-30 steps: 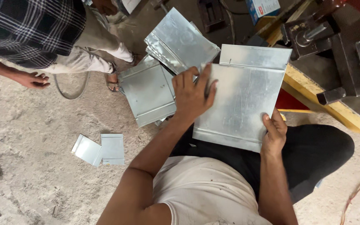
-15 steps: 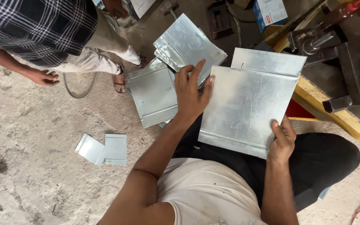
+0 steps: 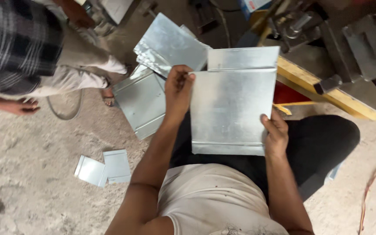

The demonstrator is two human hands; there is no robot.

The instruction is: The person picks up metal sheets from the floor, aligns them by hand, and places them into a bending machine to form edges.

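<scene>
I sit on the ground with a large galvanised metal sheet [image 3: 233, 104] held over my lap; it has folded seams near its top and bottom edges. My left hand [image 3: 178, 89] pinches its upper left edge. My right hand [image 3: 276, 132] grips its lower right edge, thumb on top. The sheet lies nearly flat, squared to me.
More metal sheets lie on the floor to the left [image 3: 141, 101] and stacked beyond [image 3: 170, 43]. Two small sheet pieces [image 3: 104, 167] rest on the sandy ground. Another person in a checked shirt [image 3: 14, 43] crouches at upper left. A yellow beam [image 3: 323, 89] and a dark machine [image 3: 366, 43] stand at right.
My left hand went from lying flat on the sheet to pinching its left edge. The sheet turned from tilted to square with me. The view shifted slightly.
</scene>
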